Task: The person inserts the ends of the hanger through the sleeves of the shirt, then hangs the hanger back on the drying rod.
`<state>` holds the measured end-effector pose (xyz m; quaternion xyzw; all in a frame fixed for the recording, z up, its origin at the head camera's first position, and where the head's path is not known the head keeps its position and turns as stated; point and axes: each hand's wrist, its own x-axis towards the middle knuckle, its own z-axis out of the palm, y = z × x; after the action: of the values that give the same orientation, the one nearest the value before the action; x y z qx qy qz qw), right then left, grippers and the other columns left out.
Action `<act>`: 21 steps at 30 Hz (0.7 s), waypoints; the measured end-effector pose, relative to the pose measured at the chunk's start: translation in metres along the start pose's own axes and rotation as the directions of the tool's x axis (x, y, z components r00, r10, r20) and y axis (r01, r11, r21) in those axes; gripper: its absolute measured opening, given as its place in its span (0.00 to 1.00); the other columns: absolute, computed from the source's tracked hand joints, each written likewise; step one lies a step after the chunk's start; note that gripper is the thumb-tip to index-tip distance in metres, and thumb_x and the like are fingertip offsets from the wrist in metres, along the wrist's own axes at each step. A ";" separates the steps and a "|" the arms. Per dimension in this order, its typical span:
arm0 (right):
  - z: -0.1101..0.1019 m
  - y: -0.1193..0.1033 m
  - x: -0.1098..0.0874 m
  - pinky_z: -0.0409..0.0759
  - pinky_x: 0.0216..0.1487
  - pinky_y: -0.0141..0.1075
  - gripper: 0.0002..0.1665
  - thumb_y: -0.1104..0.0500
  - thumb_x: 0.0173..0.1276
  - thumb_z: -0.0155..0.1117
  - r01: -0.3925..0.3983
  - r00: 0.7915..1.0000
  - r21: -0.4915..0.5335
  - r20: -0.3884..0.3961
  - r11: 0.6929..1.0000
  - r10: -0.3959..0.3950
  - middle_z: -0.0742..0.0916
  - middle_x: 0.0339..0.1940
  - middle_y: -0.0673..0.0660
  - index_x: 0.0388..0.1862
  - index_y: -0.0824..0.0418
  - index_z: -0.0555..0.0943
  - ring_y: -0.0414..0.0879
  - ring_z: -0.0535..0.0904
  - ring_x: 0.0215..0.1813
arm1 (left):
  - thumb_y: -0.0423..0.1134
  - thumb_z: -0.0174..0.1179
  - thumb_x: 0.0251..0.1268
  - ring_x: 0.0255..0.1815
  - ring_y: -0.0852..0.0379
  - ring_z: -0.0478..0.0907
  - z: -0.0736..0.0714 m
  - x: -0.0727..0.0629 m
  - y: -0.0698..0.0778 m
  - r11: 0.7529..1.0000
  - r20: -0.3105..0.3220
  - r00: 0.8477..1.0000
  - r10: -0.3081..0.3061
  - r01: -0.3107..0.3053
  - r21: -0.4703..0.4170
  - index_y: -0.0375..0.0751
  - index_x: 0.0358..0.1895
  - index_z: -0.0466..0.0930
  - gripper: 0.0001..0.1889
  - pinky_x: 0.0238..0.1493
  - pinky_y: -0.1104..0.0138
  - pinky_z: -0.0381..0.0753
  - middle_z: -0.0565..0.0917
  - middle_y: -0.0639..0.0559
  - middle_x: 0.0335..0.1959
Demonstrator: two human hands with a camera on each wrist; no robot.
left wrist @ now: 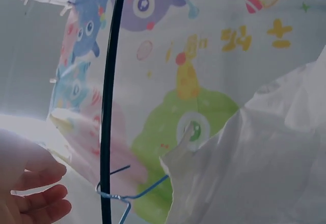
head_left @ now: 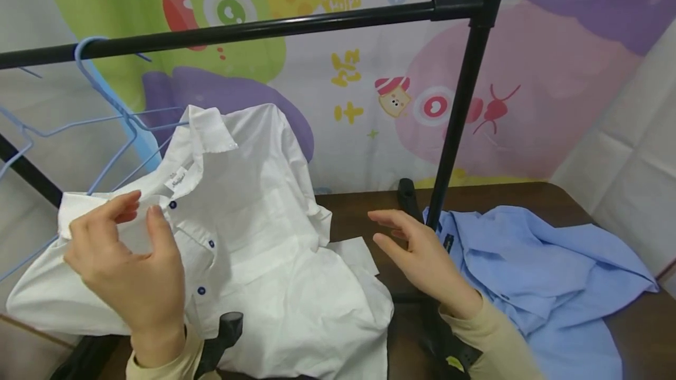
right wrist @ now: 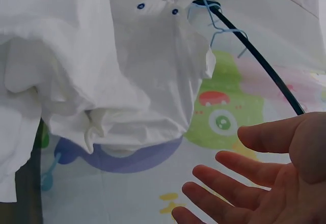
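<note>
A white shirt (head_left: 248, 192) with dark blue buttons hangs at the left, its collar standing up and a label showing inside the neck. Beneath the rail, a blue hanger (head_left: 118, 104) runs down to the shirt's collar and shoulder; how far it reaches inside is hidden. My left hand (head_left: 132, 263) is raised in front of the shirt's near shoulder, thumb and fingers bent and apart, with nothing seen between them. To the right of the shirt, my right hand (head_left: 422, 251) is held in the air, its fingers spread and holding nothing in the right wrist view.
A black rail (head_left: 264, 29) crosses the top and joins a slanting black post (head_left: 459, 98). More blue hangers (head_left: 16, 133) hang at far left. On the brown tabletop (head_left: 533, 195) at right lies a crumpled light blue shirt (head_left: 549, 263). A cartoon-printed curtain (head_left: 348, 151) hangs behind.
</note>
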<state>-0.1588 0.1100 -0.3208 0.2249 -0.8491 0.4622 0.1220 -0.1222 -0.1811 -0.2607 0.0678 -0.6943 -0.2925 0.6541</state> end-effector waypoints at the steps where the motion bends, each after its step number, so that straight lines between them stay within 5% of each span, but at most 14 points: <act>1: -0.001 0.001 -0.001 0.72 0.55 0.47 0.20 0.57 0.66 0.57 -0.002 1.000 0.008 -0.002 1.000 0.002 0.79 0.55 0.53 0.57 0.56 0.73 0.48 0.75 0.56 | 0.34 0.56 0.55 0.40 0.44 0.73 0.001 -0.001 0.001 1.000 0.020 1.000 0.006 -0.006 -0.020 0.31 0.40 0.79 0.12 0.50 0.68 0.55 0.79 0.36 0.37; 13: -0.027 0.003 -0.003 0.74 0.52 0.46 0.19 0.52 0.66 0.57 -0.035 0.999 -0.029 0.018 0.999 0.036 0.81 0.53 0.53 0.55 0.54 0.74 0.48 0.77 0.52 | 0.28 0.59 0.51 0.37 0.44 0.72 0.018 -0.018 0.010 0.986 0.229 0.968 0.106 -0.073 -0.147 0.30 0.38 0.79 0.09 0.44 0.64 0.54 0.76 0.36 0.32; 21: -0.059 0.010 -0.010 0.76 0.42 0.35 0.18 0.53 0.68 0.54 -0.056 0.997 -0.071 0.052 0.996 0.060 0.83 0.49 0.53 0.55 0.55 0.74 0.46 0.79 0.48 | 0.26 0.59 0.51 0.35 0.45 0.71 0.031 -0.032 0.020 0.962 0.305 0.925 0.227 -0.164 -0.221 0.32 0.38 0.79 0.09 0.42 0.60 0.55 0.77 0.39 0.31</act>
<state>-0.1550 0.1673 -0.3001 0.2083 -0.8738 0.4294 0.0934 -0.1413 -0.1401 -0.2775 -0.1147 -0.7651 -0.2980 0.5591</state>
